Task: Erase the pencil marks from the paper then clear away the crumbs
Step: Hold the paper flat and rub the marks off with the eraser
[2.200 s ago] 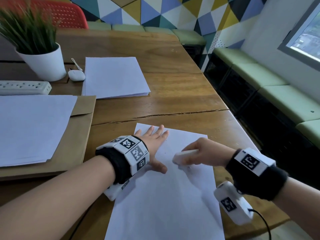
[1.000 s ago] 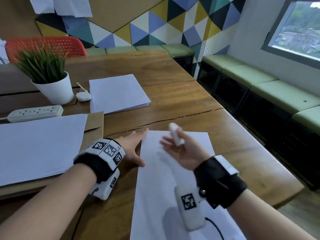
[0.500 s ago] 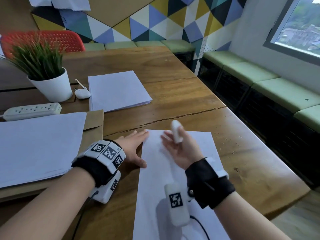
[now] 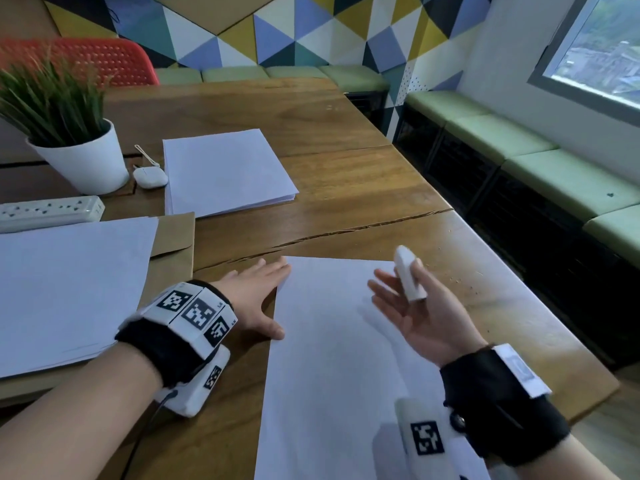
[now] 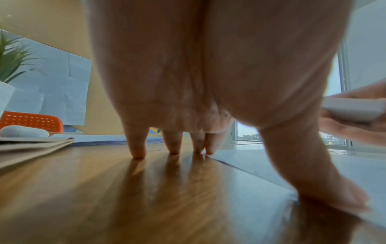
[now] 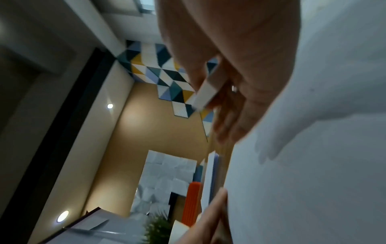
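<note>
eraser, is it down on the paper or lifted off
Lifted off: the right hand pinches the eraser upright above the paper, palm turned up.

We see a triangle-patterned multicoloured wall [image 4: 277, 32], long green cushioned benches [image 4: 540, 168], a grey-framed window [image 4: 595, 53], and a red perforated chair [image 4: 86, 60].

Office meeting room, long wooden table [image 4: 346, 174], paper stacks [image 4: 225, 171], power strip [image 4: 48, 211], bench seating [image 4: 519, 147]
</note>
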`<state>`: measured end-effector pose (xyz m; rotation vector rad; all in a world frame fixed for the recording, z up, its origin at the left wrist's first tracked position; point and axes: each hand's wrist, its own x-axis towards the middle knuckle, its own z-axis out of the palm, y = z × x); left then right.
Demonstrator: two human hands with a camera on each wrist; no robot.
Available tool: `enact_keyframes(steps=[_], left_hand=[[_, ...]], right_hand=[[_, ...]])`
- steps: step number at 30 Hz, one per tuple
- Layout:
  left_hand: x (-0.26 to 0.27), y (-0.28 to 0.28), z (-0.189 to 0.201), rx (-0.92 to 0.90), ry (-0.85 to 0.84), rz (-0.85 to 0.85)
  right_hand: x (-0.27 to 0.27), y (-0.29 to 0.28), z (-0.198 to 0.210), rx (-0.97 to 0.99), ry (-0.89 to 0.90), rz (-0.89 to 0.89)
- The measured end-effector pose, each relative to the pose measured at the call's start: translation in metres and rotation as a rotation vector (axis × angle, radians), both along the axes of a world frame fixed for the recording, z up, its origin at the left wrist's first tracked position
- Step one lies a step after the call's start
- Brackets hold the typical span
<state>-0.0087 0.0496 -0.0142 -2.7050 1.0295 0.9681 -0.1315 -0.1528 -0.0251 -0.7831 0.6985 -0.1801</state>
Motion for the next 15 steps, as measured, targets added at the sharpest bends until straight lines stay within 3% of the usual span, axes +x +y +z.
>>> enact_keyframes(steps=[2,3,6,8,11,13,15], left_hand=[[0.0,0.0,0.0,0.004,0.002,-0.004],[0.0,0.0,0.001,0.005,0.004,-0.006],[0.0,0.0,0.002,0.007,0.01,-0.004],[0.0,0.0,0.001,0.013,0.017,-0.006],[0.001,-0.001,0.001,0.018,0.027,-0.001],[0.001,0.0,0.001,0.018,0.032,0.003],[0.0,0.0,0.001,0.016,0.033,0.002]], right_hand=[[-0.008,0.004,-0.007,0.069,0.107,0.164],[-0.009,0.0,-0.011,0.074,0.127,0.116],[-0.008,-0.034,-0.014,-0.228,0.149,-0.31],[-0.012,-0.048,-0.011,-0.33,0.119,-0.409],[-0.02,-0.032,-0.001,-0.17,0.049,-0.059],[-0.027,-0.014,0.002,-0.102,0.16,0.266],[-0.027,-0.009,0.0,-0.081,0.26,0.351]])
